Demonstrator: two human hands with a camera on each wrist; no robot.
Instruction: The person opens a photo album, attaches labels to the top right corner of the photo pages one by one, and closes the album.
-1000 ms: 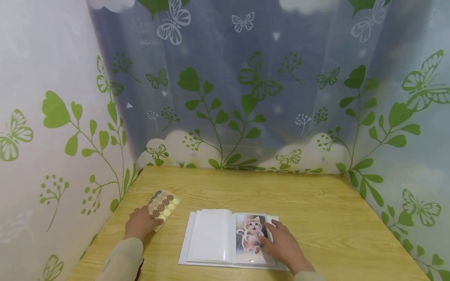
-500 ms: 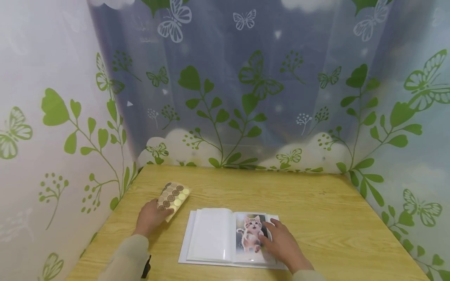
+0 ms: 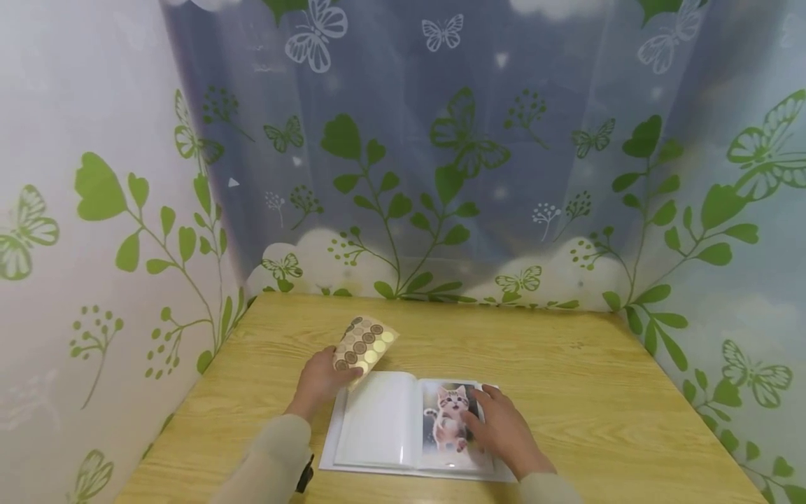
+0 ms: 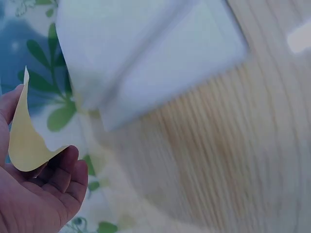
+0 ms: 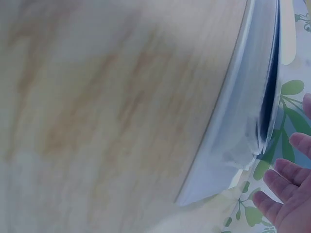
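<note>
My left hand point(image 3: 320, 383) grips the near edge of a sheet of round stickers point(image 3: 366, 346), brown and pale yellow in rows. The left wrist view shows the sticker sheet point(image 4: 26, 143) bowed between thumb and fingers. The sheet is in the air over the upper left corner of an open photo album point(image 3: 378, 427). A picture of a kitten point(image 3: 450, 423) fills the album's right page; the left page is white. My right hand point(image 3: 506, 432) lies at the right page's edge, covering part of it. In the right wrist view the fingers of my right hand point(image 5: 286, 191) are spread and loosely bent.
The album lies on a yellow wood-grain table point(image 3: 604, 399). Around the table hang cloth walls point(image 3: 403, 161) printed with green leaves and butterflies; they border its back and both sides. A dark band point(image 3: 305, 474) shows at my left wrist.
My left hand has carried the sticker sheet rightward and lifted it from the table's left side to the album's upper left corner. My right hand has barely moved.
</note>
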